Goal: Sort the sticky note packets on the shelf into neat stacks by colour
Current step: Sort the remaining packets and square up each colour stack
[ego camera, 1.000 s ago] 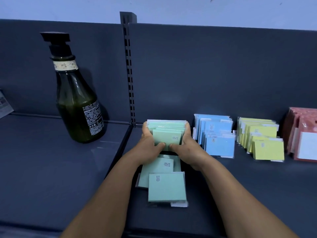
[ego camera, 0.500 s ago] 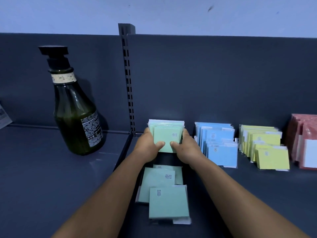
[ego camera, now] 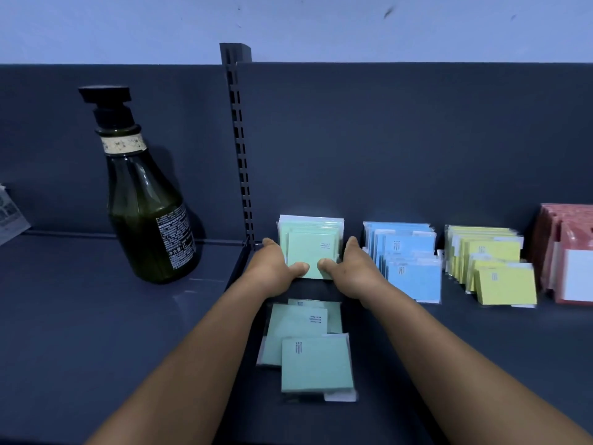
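L hand (ego camera: 272, 268) and R hand (ego camera: 351, 268) both grip the green stack (ego camera: 310, 242), one on each side, thumbs lying across the lower front of the front packet, fingers wrapped round the stack's sides. Fingertips mostly hidden behind the packets. Stack stands upright, leaning on the shelf's back panel (ego camera: 385, 139), just R of the slotted upright post (ego camera: 239, 149).

Landmark = green stack.
- In front of it, nearer the person, between the forearms: loose green packets (ego camera: 305, 342) lying flat on the shelf (ego camera: 465, 364), overlapping, not squared up. At least 3, exact count unclear. Nearest one sits on top, tilted a bit, white backing showing at its lower R corner.
- Just R of it: blue stack (ego camera: 407, 261), upright, stepped fwd, front packet lowest. R hand is close to it; contact can't be judged.
- Further R: yellow stack (ego camera: 494, 264), same stepped layout.
- Far R, cut by frame edge: red stack (ego camera: 568, 252), with a white panel on front.
- L of it, past the post, on the neighbouring shelf bay: dark green pump bottle (ego camera: 144, 200), black pump top, white-text label, standing well apart.
- Far L edge: part of a pale printed item (ego camera: 9, 213), too cut off to ID.
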